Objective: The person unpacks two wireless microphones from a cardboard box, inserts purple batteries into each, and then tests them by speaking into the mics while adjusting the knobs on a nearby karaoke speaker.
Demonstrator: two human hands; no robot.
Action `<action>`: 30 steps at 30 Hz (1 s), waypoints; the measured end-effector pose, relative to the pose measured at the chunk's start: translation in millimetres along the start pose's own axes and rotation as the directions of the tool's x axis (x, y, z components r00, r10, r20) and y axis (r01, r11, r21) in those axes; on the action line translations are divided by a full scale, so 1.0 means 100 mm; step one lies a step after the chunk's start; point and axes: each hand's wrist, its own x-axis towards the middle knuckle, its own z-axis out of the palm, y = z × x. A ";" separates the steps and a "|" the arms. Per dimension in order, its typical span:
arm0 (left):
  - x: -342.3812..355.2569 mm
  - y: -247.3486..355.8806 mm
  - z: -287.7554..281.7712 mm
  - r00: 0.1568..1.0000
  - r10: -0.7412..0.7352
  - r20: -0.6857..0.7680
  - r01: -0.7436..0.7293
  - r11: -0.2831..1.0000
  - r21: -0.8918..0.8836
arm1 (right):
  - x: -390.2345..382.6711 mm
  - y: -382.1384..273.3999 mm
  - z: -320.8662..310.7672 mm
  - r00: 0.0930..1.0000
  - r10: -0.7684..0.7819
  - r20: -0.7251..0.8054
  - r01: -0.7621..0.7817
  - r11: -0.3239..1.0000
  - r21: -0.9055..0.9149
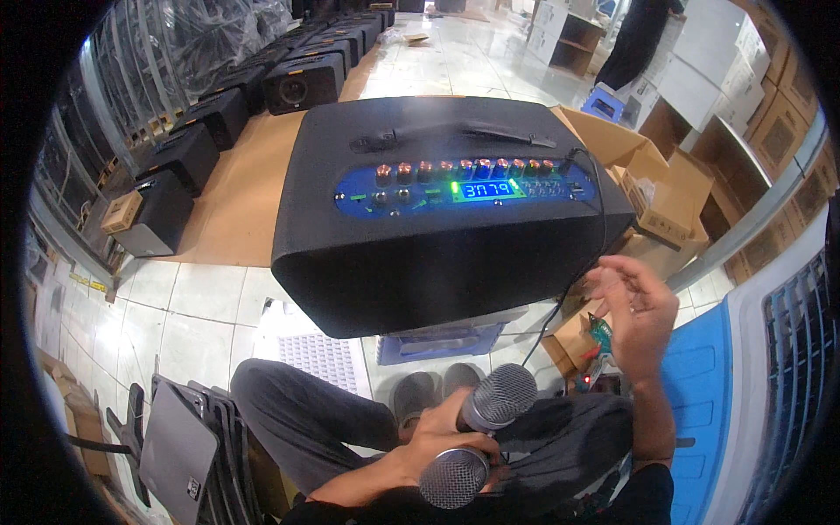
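Note:
My left hand [442, 435] is closed around two handheld microphones. One microphone [500, 395] points up and right with its grey mesh head. The second microphone [453, 479] sits lower, mesh head toward me. In front of me stands a large black speaker [437, 280] with a carrying strap on top. Its blue control panel [376, 199] has a row of knobs and a lit display. A thin black cable [604, 210] runs from the panel's right end down the speaker's side. Beside that cable my right hand [637, 306] is raised, fingers loosely bent and apart, nothing visible in it.
The speaker rests on a blue stool [442, 343]. At right are a blue plastic surface [696, 402] and an open cardboard box [669, 197]. Grey panels [179, 451] lean at lower left. Rows of black speakers [302, 83] line the far left; a person [643, 39] stands far right.

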 end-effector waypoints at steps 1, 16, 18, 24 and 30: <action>0.02 -0.01 0.00 0.997 0.065 0.027 -0.063 0.994 -0.088 | 0.04 -0.05 -0.02 0.999 -0.012 -0.041 0.012 1.000 -0.010; -0.68 -0.84 0.24 0.983 -0.102 0.152 0.082 0.988 0.134 | 1.34 -0.30 0.43 0.902 -0.425 0.070 0.427 0.864 -0.267; -0.77 -0.97 0.25 0.975 -0.129 0.180 0.089 0.972 0.216 | 1.39 -0.18 0.50 0.838 -0.535 0.110 0.539 0.778 -0.321; -0.77 -1.07 0.36 0.985 -0.077 0.157 0.038 0.971 0.237 | 1.40 -0.11 0.38 0.843 -0.494 0.212 0.536 0.742 -0.402; -0.71 -1.05 0.37 0.962 -0.138 0.234 0.064 0.953 0.298 | 1.38 -0.12 0.30 0.823 -0.470 0.318 0.564 0.739 -0.368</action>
